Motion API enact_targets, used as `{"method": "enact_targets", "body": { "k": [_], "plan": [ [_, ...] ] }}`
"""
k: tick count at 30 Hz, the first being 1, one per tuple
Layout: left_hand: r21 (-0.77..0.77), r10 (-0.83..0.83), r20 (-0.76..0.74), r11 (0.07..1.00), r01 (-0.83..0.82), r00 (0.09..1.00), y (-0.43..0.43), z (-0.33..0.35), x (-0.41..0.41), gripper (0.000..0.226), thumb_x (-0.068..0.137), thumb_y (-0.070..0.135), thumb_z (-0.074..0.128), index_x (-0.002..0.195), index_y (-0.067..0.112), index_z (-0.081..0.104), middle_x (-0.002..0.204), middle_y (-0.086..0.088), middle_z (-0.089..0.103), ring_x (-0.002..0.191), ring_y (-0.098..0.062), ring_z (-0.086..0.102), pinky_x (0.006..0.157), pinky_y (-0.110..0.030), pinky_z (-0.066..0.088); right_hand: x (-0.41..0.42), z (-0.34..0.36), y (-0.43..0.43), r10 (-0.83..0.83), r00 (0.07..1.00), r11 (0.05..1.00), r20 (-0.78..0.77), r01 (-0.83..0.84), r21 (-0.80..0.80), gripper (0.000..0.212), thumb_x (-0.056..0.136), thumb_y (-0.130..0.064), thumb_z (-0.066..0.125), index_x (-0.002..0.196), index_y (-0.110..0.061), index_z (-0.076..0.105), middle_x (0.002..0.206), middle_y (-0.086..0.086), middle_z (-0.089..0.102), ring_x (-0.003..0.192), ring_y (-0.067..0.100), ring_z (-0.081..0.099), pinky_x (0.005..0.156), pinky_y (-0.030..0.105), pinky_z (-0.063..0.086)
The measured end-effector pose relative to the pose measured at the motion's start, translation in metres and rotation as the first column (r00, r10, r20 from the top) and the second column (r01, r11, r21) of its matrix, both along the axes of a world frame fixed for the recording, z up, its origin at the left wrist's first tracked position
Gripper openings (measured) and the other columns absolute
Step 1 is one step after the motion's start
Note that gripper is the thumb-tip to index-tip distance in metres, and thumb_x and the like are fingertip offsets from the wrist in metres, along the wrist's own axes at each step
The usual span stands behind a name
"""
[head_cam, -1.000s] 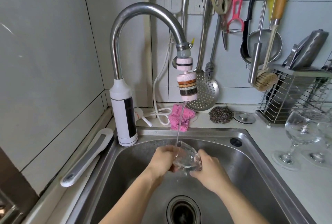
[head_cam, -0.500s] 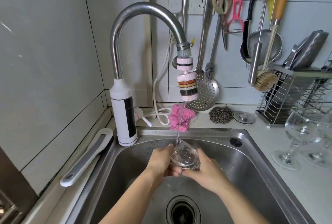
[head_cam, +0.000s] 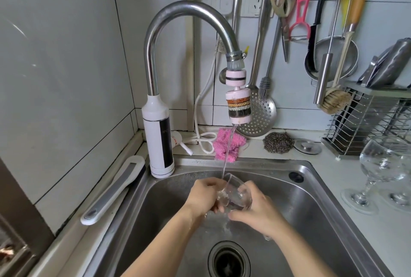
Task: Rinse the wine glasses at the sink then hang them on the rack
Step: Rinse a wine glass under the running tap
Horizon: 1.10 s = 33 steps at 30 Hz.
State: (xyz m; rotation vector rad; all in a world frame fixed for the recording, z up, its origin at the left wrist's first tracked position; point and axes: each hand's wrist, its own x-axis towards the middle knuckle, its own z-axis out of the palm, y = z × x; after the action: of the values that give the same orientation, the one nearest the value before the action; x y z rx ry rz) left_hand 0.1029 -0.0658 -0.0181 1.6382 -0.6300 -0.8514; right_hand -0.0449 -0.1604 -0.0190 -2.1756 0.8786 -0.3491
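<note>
Since a second ago the wine glass point(head_cam: 236, 194) has tipped, mouth toward 11 o'clock, catching the stream point(head_cam: 227, 152). Left hand point(head_cam: 205, 195) and right hand point(head_cam: 255, 210) both wrap it closed (rinsing underway; rack not yet reached).

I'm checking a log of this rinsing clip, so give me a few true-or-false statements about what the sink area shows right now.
1. Both hands, left and right, hold the clear wine glass under the thin water stream. True.
2. The curved steel tap is turned off. False: water runs from its filter head.
3. Clear wine glasses stand on the counter right of the stainless steel sink. True.
4. The pink cloth lies inside the sink basin. False: it lies on the ledge behind the sink.
5. The grey steel scouring pad hangs from a wall hook. False: it rests on the ledge.
</note>
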Motion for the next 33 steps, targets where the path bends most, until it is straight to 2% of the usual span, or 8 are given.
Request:
{"method": "enact_targets", "body": {
  "k": [5, 9, 14, 17, 19, 22, 28, 33],
  "plan": [
    [-0.022, -0.011, -0.100, 1.000, 0.008, 0.995, -0.006, -0.004, -0.005, 0.021, 0.099, 0.011, 0.050, 0.097, 0.009, 0.071, 0.054, -0.010, 0.058, 0.043, -0.020, 0.048, 0.041, -0.025, 0.036, 0.000, -0.002, -0.004, -0.014, 0.999, 0.999, 0.053, 0.012, 0.044, 0.064, 0.052, -0.035, 0.078, 0.108, -0.045, 0.048, 0.086, -0.013, 0.070, 0.075, 0.000, 0.065, 0.074, 0.028, 0.054],
    [0.023, 0.026, -0.077, 0.999, -0.025, 0.997, -0.005, -0.009, -0.003, 0.030, 0.101, 0.010, 0.045, 0.093, 0.000, 0.073, 0.048, -0.012, 0.056, 0.036, -0.022, 0.045, 0.038, -0.024, 0.036, 0.001, -0.004, -0.005, -0.024, 1.000, 0.999, 0.009, 0.025, -0.028, 0.053, 0.058, -0.035, 0.075, 0.106, -0.037, 0.051, 0.091, -0.015, 0.065, 0.075, -0.010, 0.058, 0.060, 0.007, 0.043],
    [-0.063, -0.031, -0.141, 0.998, 0.022, 0.989, -0.004, 0.000, -0.006, 0.025, 0.096, 0.002, 0.048, 0.093, 0.000, 0.073, 0.058, -0.015, 0.061, 0.040, -0.019, 0.049, 0.041, -0.027, 0.040, -0.001, -0.004, -0.003, -0.047, 0.998, 0.998, 0.037, 0.049, -0.046, 0.060, 0.050, -0.039, 0.083, 0.096, -0.032, 0.045, 0.080, -0.012, 0.071, 0.067, -0.001, 0.065, 0.057, 0.018, 0.049],
    [0.009, 0.012, -0.120, 1.000, -0.011, 0.993, -0.004, -0.003, -0.006, 0.028, 0.104, 0.015, 0.051, 0.090, -0.002, 0.069, 0.049, -0.015, 0.057, 0.033, -0.020, 0.045, 0.037, -0.025, 0.037, 0.000, -0.003, -0.003, -0.046, 0.997, 0.999, 0.060, 0.047, -0.019, 0.066, 0.047, -0.042, 0.084, 0.099, -0.032, 0.046, 0.082, -0.012, 0.070, 0.068, -0.004, 0.064, 0.056, 0.011, 0.046],
    [-0.014, 0.024, -0.112, 1.000, -0.026, 0.993, -0.004, -0.002, -0.006, 0.028, 0.103, 0.005, 0.046, 0.092, -0.001, 0.071, 0.045, -0.011, 0.055, 0.033, -0.018, 0.046, 0.037, -0.024, 0.038, 0.001, -0.001, -0.002, -0.028, 0.997, 1.000, 0.068, 0.027, 0.009, 0.068, 0.050, -0.041, 0.082, 0.109, -0.038, 0.046, 0.091, -0.016, 0.068, 0.075, -0.009, 0.063, 0.059, 0.007, 0.042],
    [-0.040, 0.017, -0.107, 0.999, -0.021, 0.994, -0.004, 0.001, -0.006, 0.028, 0.095, -0.001, 0.046, 0.093, 0.003, 0.074, 0.049, -0.007, 0.055, 0.040, -0.016, 0.047, 0.041, -0.024, 0.037, 0.002, 0.000, -0.002, -0.014, 0.999, 0.999, 0.048, 0.013, 0.030, 0.067, 0.055, -0.039, 0.079, 0.115, -0.039, 0.049, 0.100, -0.019, 0.065, 0.086, -0.006, 0.062, 0.069, 0.013, 0.046],
    [-0.002, -0.004, -0.076, 1.000, 0.004, 0.997, -0.001, -0.002, -0.007, 0.023, 0.100, 0.009, 0.052, 0.093, -0.001, 0.072, 0.045, -0.005, 0.054, 0.033, -0.015, 0.042, 0.036, -0.021, 0.028, -0.001, -0.003, 0.001, -0.021, 0.999, 0.999, 0.048, 0.022, -0.023, 0.067, 0.046, -0.045, 0.085, 0.098, -0.036, 0.043, 0.081, -0.013, 0.069, 0.067, -0.001, 0.064, 0.055, 0.012, 0.045],
    [-0.101, -0.014, -0.096, 0.995, 0.004, 0.995, -0.003, 0.004, -0.008, 0.019, 0.100, 0.010, 0.055, 0.095, 0.001, 0.071, 0.051, -0.013, 0.057, 0.034, -0.018, 0.045, 0.035, -0.022, 0.032, 0.001, 0.003, 0.002, -0.058, 0.987, 0.997, 0.150, 0.051, 0.051, 0.077, 0.041, -0.049, 0.084, 0.106, -0.036, 0.045, 0.086, -0.011, 0.070, 0.074, -0.002, 0.066, 0.071, 0.024, 0.054]
  ]
}}
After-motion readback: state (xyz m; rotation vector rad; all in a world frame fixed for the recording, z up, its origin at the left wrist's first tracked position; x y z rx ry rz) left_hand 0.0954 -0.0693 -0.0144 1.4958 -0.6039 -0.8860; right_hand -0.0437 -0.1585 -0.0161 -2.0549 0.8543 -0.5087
